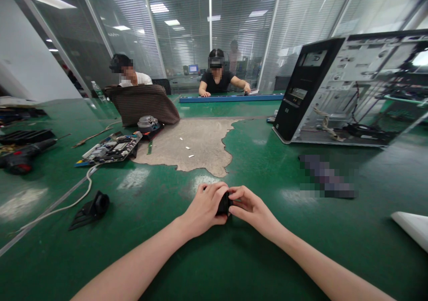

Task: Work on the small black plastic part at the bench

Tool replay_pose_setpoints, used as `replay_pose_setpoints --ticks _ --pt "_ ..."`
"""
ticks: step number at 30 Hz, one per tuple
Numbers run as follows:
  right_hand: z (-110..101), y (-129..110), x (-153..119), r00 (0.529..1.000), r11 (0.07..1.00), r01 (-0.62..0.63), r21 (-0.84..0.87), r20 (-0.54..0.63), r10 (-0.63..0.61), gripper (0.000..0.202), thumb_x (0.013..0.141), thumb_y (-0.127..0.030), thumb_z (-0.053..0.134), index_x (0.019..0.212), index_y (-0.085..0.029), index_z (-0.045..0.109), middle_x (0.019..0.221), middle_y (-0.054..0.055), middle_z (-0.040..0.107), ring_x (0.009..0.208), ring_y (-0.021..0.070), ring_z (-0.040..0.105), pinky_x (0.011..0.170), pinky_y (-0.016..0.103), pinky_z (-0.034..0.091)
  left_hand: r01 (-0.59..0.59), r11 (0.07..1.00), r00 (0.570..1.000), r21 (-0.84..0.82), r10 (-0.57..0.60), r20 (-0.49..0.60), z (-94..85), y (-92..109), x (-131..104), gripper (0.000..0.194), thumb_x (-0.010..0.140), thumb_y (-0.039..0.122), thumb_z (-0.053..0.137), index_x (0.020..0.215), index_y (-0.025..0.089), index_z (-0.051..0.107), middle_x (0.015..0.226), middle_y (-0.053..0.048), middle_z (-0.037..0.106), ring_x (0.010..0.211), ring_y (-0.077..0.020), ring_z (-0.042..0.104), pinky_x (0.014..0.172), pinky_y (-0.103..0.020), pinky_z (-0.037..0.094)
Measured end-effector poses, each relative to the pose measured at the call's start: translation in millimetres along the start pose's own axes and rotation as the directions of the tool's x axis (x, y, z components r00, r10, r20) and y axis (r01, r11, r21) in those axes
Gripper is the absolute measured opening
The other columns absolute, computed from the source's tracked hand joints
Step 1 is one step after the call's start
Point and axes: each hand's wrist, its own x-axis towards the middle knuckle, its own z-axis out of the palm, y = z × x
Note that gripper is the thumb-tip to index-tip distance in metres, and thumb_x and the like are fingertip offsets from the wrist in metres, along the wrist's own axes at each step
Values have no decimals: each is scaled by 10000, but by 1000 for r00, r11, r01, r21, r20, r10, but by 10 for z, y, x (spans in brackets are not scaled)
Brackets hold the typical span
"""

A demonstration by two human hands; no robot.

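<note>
Just above the green table, in the middle of the head view, a small black object (223, 204) is between my two hands. My left hand (209, 203) wraps over it from the left, fingers on top and thumb below. On its right side, my right hand (246, 206) pinches the edge with bent fingers and thumb. Most of the object is hidden by my left fingers, so its exact kind cannot be made out. A black plastic part (92, 209) with a round end lies on the table to the left.
A circuit board (115, 148), a white cable (82, 196) and a power tool (23, 158) lie left. An open computer case (310, 91) stands at the right, a blurred dark item (326, 176) before it. Two people sit across the table (261, 158).
</note>
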Motion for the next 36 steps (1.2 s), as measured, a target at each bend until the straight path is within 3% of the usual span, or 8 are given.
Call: replay_pose_setpoints --ticks 2,7,12,18,23,29,32,36 --pt "9 9 25 1000 1000 -5 7 -31 6 149 727 -246 594 830 -213 492 987 18 510 950 154 539 852 320 446 2 1000 1000 1 -2 -11 10 0 2 614 653 222 570 1178 169 255 1163 -123 449 1067 -250 425 840 -415 314" --pt "14 -10 53 998 998 -60 -9 -31 60 352 735 -236 581 1048 -233 421 996 34 532 971 163 534 873 352 434 -1 1000 1000 -4 1 -13 17 2 1 634 647 224 579 1185 168 247 1181 -126 437 1071 -251 419 841 -412 311" --pt "6 -25 8 998 1000 -9 20 61 7 243 734 -205 583 929 -232 441 971 5 520 998 147 529 940 350 392 -4 1000 1000 -3 4 7 1 0 1 645 645 210 575 1190 166 232 1178 -127 435 1077 -252 410 843 -408 304" --pt "12 -6 18 999 1000 -7 -18 -33 7 167 736 -220 579 858 -215 465 949 9 503 951 145 534 863 315 447 2 1000 1000 0 -2 8 -2 1 3 621 663 225 563 1186 172 232 1166 -126 441 1065 -249 417 840 -405 300" --pt "38 -33 34 999 999 -32 -34 -31 31 282 768 -202 524 1031 -224 424 1034 35 511 998 149 520 890 328 437 11 1000 1000 2 -11 9 -4 10 8 621 658 224 574 1180 172 241 1180 -125 435 1069 -251 415 840 -403 304" --pt "65 -29 -42 990 951 115 -289 -40 -132 213 771 -123 436 965 -206 462 1076 56 472 1049 160 466 911 331 410 7 1000 1000 -10 -7 15 -19 13 3 630 656 209 573 1187 174 236 1176 -121 438 1070 -246 417 845 -407 305" --pt "39 32 -38 985 926 78 -370 -117 -130 240 793 -106 370 1001 -209 435 1054 53 485 1034 159 480 925 356 385 27 999 1000 -30 -26 15 -18 17 8 619 657 225 580 1179 168 250 1166 -120 444 1074 -245 413 853 -408 304" --pt "-62 60 -15 981 857 -17 -515 -175 -86 276 822 -215 399 1096 -201 418 1043 65 504 1026 188 479 942 403 347 124 987 992 -100 -122 30 -23 1 23 602 633 228 595 1154 175 297 1127 -102 463 1041 -249 435 841 -404 326"
